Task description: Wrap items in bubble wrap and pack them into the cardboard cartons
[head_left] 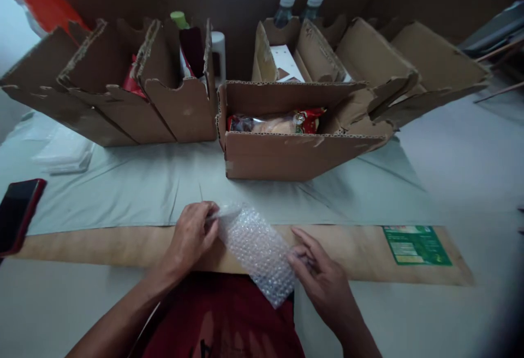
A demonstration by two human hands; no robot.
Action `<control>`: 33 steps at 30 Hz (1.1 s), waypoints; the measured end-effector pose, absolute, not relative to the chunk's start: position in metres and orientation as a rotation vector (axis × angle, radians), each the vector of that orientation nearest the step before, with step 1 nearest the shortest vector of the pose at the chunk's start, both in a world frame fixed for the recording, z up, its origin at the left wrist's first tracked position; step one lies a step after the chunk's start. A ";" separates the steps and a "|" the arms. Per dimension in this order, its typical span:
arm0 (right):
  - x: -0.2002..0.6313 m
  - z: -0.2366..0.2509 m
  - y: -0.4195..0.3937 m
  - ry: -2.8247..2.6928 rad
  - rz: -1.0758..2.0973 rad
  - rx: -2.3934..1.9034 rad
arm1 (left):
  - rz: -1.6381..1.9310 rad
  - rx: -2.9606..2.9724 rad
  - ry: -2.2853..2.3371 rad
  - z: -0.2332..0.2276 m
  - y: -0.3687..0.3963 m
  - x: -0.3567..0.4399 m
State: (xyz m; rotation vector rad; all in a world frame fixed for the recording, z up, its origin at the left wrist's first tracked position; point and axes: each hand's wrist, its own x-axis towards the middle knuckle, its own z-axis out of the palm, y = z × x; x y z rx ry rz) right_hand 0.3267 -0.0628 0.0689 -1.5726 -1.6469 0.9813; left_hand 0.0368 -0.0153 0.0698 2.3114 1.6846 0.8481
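Both hands are pinching a clear, bumpy bubble-wrap sheet (257, 251) over the surface's wooden edge: left hand (192, 238) grip clamped on its top corner, right hand (317, 276) grip clamped on its lower edge. A torn corrugated cardboard box (295, 153) is sitting behind.

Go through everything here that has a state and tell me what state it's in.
Bubble wrap: held by both hands, over the table edge.
Left hand: pinching one end.
Right hand: fingers on the other end.
Middle cardboard box: open, snack packets inside.
Phone: screen dark.
Two bottles: capped.
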 end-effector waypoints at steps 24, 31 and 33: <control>0.273 0.063 -0.109 -0.711 1.625 -1.466 | 0.805 2.296 1.120 0.087 -0.095 0.028; 0.263 0.068 -0.101 -0.708 1.659 -1.270 | 0.980 2.028 1.392 0.067 -0.070 0.053; 0.267 0.069 -0.099 -0.850 1.500 -1.321 | 0.949 2.007 1.537 0.061 -0.059 0.058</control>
